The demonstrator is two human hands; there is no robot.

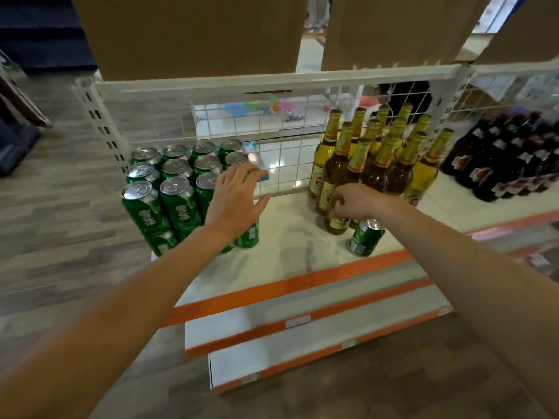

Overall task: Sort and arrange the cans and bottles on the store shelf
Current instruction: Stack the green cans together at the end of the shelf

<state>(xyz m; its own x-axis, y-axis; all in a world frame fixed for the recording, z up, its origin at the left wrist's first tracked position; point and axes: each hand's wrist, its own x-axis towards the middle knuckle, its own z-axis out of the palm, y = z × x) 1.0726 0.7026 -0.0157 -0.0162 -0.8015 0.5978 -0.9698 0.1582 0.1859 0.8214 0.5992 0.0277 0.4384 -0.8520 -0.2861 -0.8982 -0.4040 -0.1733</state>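
A block of green cans (169,189) is seen standing in rows at the 9 o'clock end of the shelf (290,234), and its right-hand column is partly covered by the left hand (236,201). A cluster of amber bottles (384,155) with gold foil necks is packed at the 2 o'clock side, and the front bottle (336,222) of that cluster is reached by the right hand (360,204). One single can (367,237) stands apart from the block, just beside the front bottle at its 4 o'clock and right under the right wrist, near the shelf's front.

Bare white shelf is left between the cans and the bottles, running from the wire grid (284,152) at the back to the orange edge (302,282) at 6 o'clock. The block of cans comes right up to the shelf's left edge. Dark bottles (511,158) are ranged further out at 3 o'clock, on the next section. Two lower shelves (272,325) are stepped out below the orange edge, and cardboard boxes (193,34) are stacked overhead at 12 o'clock.

The left hand is spread flat, palm down, with fingers straight and pointing to 12 o'clock; nothing is gripped, and whether the can tops beneath are actually touched cannot be told. The right hand's fingers are curled round the front bottle just above its label.
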